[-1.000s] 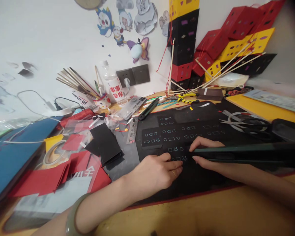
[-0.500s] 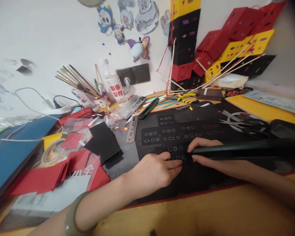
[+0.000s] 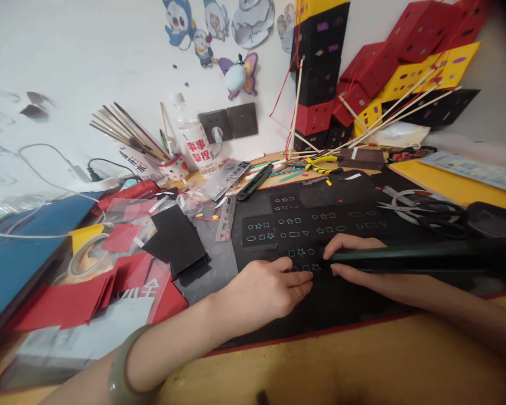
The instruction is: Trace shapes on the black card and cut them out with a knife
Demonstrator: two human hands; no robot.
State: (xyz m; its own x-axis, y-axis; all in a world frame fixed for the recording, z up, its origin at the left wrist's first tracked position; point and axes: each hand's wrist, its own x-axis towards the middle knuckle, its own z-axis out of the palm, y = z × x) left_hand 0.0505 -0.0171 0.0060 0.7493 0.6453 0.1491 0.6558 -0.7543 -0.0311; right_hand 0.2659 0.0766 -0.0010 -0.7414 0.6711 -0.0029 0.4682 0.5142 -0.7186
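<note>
The person's left hand (image 3: 272, 287) is lying palm down on the black paper sheet marked with small outlined stars, circles and squares (image 3: 303, 225), fingers together and flat, their tips pressing the sheet's near row of shapes. That sheet is resting on the dark cutting mat (image 3: 341, 304), which is covering the middle of the wooden desk (image 3: 362, 365). Just right of the left hand, the right hand (image 3: 354, 260) is closing its thumb and fingers around the end of a long dark green bar (image 3: 425, 260), clamping it; the bar is stretching away to the right, over the near edge of the sheet. Whether the bar is touching the paper I cannot tell.

Beyond the sheet's right end, a pair of scissors with pale handles (image 3: 421, 207) is lying on the mat. Left of the sheet, a stack of black paper squares (image 3: 177, 242) is sitting near loose red paper pieces (image 3: 80, 298). Behind the sheet, red, yellow and black paper lanterns (image 3: 388, 79) are leaning against the wall.
</note>
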